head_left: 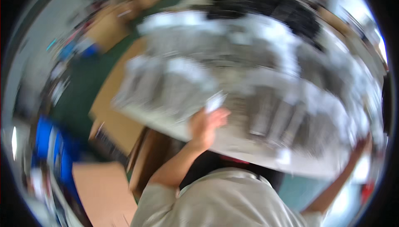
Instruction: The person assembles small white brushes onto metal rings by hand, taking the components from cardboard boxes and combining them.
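The left hand [205, 128] is over the near edge of the tabletop [239, 146], left of its middle, with the fingers partly spread and pointing toward the right end. A small white piece [215, 102] shows right at the fingertips; blur hides whether they pinch it or merely lie against it, so I cannot tell if the hand is grasping. The piece lies just beyond the fingers, toward the far edge, and its long axis slants from the fingertips toward the far right corner. The left hand is clearly the nearer one to it.

The right hand [363, 144] is well apart, by the right end of the tabletop, next to pale plastic wrapping [353, 98]. It is too smeared to tell whether it is clenched, released or holding anything.

Just beyond the left hand, toward the left edge, lies a group of grey bundles in clear wrap [166, 86]. On the other side of a bare strip, a second wrapped group [286, 117] lies along the near edge, between the two hands; its long axes run roughly from the near edge toward the far one. Further back is another wrapped row [208, 40], with a dark heap [270, 11] near the far edge. Beside the left edge is a brown cardboard sheet [114, 98].
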`<act>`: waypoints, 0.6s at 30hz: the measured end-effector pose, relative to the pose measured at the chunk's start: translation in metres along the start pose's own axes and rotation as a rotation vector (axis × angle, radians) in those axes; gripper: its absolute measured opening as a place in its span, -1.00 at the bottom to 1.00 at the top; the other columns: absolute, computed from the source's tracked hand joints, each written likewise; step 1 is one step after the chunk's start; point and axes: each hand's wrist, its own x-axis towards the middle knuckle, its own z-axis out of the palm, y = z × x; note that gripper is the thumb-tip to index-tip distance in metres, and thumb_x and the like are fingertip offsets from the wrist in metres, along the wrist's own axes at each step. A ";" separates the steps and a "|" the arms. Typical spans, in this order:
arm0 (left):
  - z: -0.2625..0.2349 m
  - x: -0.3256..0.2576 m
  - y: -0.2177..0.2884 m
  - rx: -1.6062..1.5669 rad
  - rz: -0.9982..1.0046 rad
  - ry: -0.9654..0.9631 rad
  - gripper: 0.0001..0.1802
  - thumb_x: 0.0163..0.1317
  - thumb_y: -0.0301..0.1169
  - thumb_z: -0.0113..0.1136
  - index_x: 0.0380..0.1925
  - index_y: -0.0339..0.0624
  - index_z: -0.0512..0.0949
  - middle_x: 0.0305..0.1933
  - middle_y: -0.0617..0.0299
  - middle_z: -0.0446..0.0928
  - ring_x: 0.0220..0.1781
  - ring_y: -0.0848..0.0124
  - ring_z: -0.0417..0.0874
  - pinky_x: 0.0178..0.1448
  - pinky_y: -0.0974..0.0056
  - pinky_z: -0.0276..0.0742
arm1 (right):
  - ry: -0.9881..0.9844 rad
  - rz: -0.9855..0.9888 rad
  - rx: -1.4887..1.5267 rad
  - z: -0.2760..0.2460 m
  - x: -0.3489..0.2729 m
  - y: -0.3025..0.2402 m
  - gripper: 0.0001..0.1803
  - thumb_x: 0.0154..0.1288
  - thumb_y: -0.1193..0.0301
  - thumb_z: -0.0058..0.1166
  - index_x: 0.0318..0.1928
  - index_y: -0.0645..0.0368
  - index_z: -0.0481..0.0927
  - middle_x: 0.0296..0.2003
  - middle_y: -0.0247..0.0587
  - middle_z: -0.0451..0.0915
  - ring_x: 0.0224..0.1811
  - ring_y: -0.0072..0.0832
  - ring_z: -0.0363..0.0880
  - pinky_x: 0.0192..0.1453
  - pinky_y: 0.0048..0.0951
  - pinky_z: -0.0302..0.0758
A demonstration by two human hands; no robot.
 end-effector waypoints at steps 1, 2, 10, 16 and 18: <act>-0.005 -0.013 -0.014 0.048 -0.012 -0.001 -0.57 0.31 -0.11 -0.07 -0.53 -0.26 0.47 -0.55 0.29 0.33 -0.53 0.53 0.26 -0.46 0.39 0.18 | 0.005 -0.119 -0.370 0.077 -0.036 -0.085 -0.50 0.23 0.51 -0.22 0.22 0.19 0.32 0.15 -0.18 0.32 0.13 -0.40 0.32 0.14 -0.43 0.32; 0.003 -0.019 -0.031 0.112 0.065 -0.042 -0.53 0.33 -0.09 -0.10 -0.63 -0.22 0.39 -0.60 0.31 0.27 -0.59 0.55 0.19 -0.51 0.40 0.07 | 0.020 -0.471 -0.998 0.085 -0.046 -0.140 -0.46 0.12 0.66 -0.19 0.18 0.22 0.36 0.04 -0.22 0.40 -0.06 -0.46 0.39 -0.11 -0.53 0.38; -0.021 -0.039 -0.077 0.448 -0.046 0.111 -0.58 0.36 -0.21 -0.12 -0.58 -0.29 0.43 -0.59 0.33 0.29 -0.62 0.65 0.13 -0.57 0.52 -0.05 | 0.166 0.270 -0.083 0.159 -0.058 -0.276 -0.79 0.33 0.31 -0.07 -0.23 0.16 0.54 -0.48 -0.40 0.37 -0.59 -0.68 0.33 -0.56 -0.63 0.34; -0.012 -0.047 -0.075 0.657 0.031 0.037 -0.57 0.38 -0.19 -0.16 -0.48 -0.33 0.48 -0.59 0.35 0.28 -0.61 0.65 0.17 -0.57 0.56 -0.03 | 0.173 0.301 -0.696 0.101 -0.046 -0.207 -0.84 0.16 0.34 0.13 -0.27 0.07 0.69 -0.68 -0.47 0.37 -0.64 -0.66 0.32 -0.55 -0.54 0.30; -0.012 -0.046 -0.074 0.675 0.033 0.047 -0.57 0.39 -0.19 -0.17 -0.45 -0.34 0.48 -0.59 0.35 0.28 -0.61 0.65 0.18 -0.58 0.56 -0.03 | -0.091 0.196 -0.952 0.094 -0.046 -0.192 -0.77 -0.01 0.38 0.22 -0.25 -0.01 0.71 -0.64 -0.38 0.47 -0.62 -0.61 0.37 -0.48 -0.48 0.37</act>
